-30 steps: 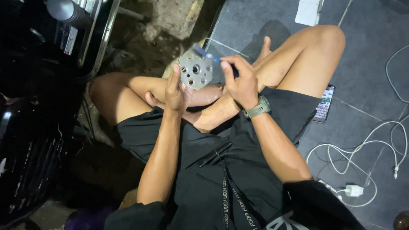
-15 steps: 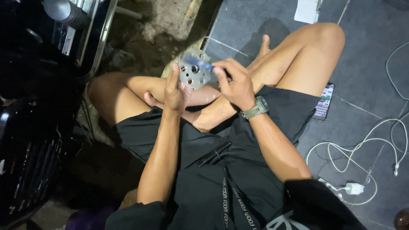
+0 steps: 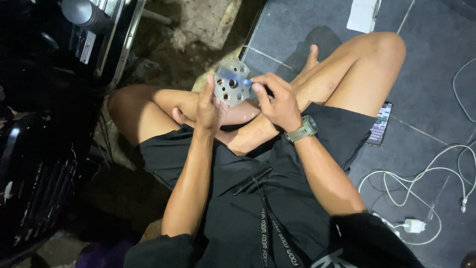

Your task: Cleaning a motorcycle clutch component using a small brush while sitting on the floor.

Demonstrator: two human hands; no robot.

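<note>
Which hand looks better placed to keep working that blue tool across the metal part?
Right, probably. The right hand already grips the blue tool, whose tip lies on the metal part. The left hand is busy bracing that part from the side.

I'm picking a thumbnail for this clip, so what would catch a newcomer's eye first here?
First, the round grey metal part with holes at top centre, held up by the left hand while the right hand lays a thin blue tool across it. Next, the crossed bare legs beneath, and the white cable coiled on the grey tiled floor at right.
</note>
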